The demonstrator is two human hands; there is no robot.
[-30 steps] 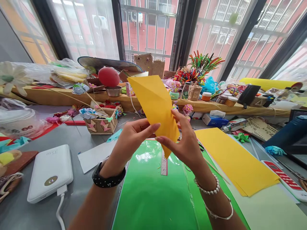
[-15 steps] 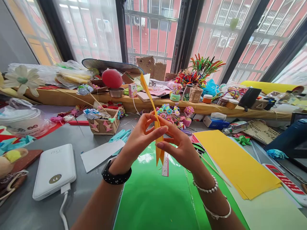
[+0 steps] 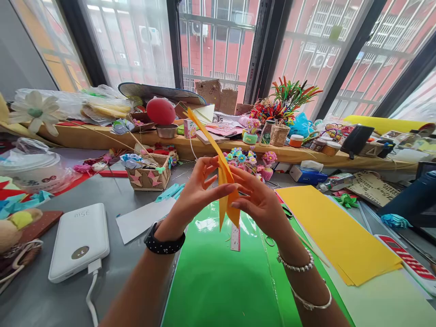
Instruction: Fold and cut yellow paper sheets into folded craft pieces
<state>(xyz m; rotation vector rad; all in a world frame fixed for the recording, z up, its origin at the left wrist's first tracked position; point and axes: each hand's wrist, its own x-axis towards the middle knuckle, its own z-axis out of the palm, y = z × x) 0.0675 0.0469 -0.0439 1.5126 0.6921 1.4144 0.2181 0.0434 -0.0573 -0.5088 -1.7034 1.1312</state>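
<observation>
I hold a folded yellow paper [image 3: 223,175] upright and nearly edge-on above a glossy green mat [image 3: 218,277]. My left hand [image 3: 197,193], with a black watch on the wrist, pinches the paper from the left with thumb and fingers. From the right, my right hand [image 3: 260,202], with bracelets on the wrist, pinches the same paper. The paper's pointed top reaches up toward the window ledge. Its lower tip hangs just above a small ruler [image 3: 235,237] lying on the mat.
A stack of yellow sheets [image 3: 335,231] lies right of the mat. A white power bank [image 3: 80,238] with its cable sits left, beside a white paper [image 3: 141,220] and a small basket [image 3: 148,175]. Craft flowers, jars and a red ball [image 3: 161,111] crowd the wooden ledge.
The yellow paper went from facing me flat to being folded narrow and nearly edge-on. Both hands closed in together on it. The view shifted slightly.
</observation>
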